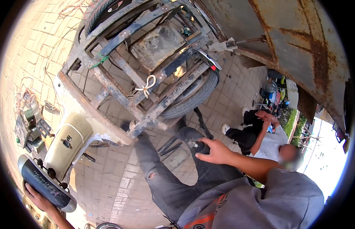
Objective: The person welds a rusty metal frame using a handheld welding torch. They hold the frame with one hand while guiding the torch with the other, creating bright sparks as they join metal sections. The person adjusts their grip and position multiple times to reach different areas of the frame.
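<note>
standing on paving [109, 168] is a rusty frame [114, 87]; beyond its left corner, the left hand [39, 198] touches a dark backrest [46, 183], how closed i cannot tell; near the frame's bottom corner, the right hand [217, 152] wraps a dark can [201, 148].

On the paved floor [109, 191] lie a heap of parts [23, 128] at the left and reddish cables [72, 14] at the upper left.

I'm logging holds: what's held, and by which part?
Right grip holds a handheld tool by its black body; left grip touches the dark seat; hold unclear.
</note>
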The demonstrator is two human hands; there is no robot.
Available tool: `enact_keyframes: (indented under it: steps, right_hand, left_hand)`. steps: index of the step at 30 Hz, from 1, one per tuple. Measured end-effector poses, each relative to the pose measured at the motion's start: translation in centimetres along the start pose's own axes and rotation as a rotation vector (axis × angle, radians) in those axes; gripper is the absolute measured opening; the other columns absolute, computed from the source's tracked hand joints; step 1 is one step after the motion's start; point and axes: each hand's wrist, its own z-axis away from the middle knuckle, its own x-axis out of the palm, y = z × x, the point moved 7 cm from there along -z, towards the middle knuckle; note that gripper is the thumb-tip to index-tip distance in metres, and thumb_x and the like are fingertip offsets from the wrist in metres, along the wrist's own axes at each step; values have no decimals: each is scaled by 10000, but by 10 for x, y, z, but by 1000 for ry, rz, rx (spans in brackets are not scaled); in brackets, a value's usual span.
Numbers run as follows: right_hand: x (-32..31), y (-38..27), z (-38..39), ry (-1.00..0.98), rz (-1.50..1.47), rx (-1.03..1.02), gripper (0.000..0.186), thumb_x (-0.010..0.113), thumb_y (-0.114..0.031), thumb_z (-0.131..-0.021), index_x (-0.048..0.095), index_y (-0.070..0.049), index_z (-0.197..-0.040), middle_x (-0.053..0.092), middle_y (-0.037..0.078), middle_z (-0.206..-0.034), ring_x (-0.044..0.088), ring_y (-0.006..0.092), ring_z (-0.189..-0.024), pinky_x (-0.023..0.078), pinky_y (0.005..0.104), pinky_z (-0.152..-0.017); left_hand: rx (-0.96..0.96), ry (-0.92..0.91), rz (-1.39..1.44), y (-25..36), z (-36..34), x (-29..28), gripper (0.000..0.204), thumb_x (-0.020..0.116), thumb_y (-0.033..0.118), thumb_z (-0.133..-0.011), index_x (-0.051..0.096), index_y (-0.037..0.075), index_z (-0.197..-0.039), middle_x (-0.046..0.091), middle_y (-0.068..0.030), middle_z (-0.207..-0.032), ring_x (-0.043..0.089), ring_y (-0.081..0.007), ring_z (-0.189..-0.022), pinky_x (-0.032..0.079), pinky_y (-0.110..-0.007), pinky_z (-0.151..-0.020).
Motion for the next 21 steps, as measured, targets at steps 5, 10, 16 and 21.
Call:
enact_keyframes:
  steps: [5,10,16,21]
  right_hand:
    - [-6,54,157,-186,92,409,580,687,-403,-763,556,10,-1149,636,227,-781,656,354,-758,501,395,-708]
    - [-48,-29,170,-238,36,283,584,714,-381,-754,556,18,-1151,648,176,-777,652,279,-629,496,334,-591]
    - [-98,-164,0,231,-60,-214,520,720,-296,-768,530,50,-1106,646,174,-783,663,278,-720,499,330,-651]
    - [-64,-118,-176,95,-1055,11,301,650,-275,-830,547,-10,-929,571,66,-638,543,166,-498,436,287,-497]
  left_hand:
    - [-38,24,-68,-1,4,1,518,395,414,-968,489,-12,-1246,515,-182,-1224,530,-273,-1053,432,-368,-895]
    - [-74,-23,-65,19,10,0,503,403,404,-966,492,-6,-1243,520,-185,-1218,536,-279,-1044,451,-365,-868]
    - [-31,-24,-70,31,14,4,486,416,393,-971,498,-10,-1230,525,-180,-1209,533,-277,-1043,433,-360,-897]
    - [-76,16,18,14,14,5,485,403,381,-974,499,-23,-1224,524,-175,-1215,531,-289,-1042,426,-373,-900]
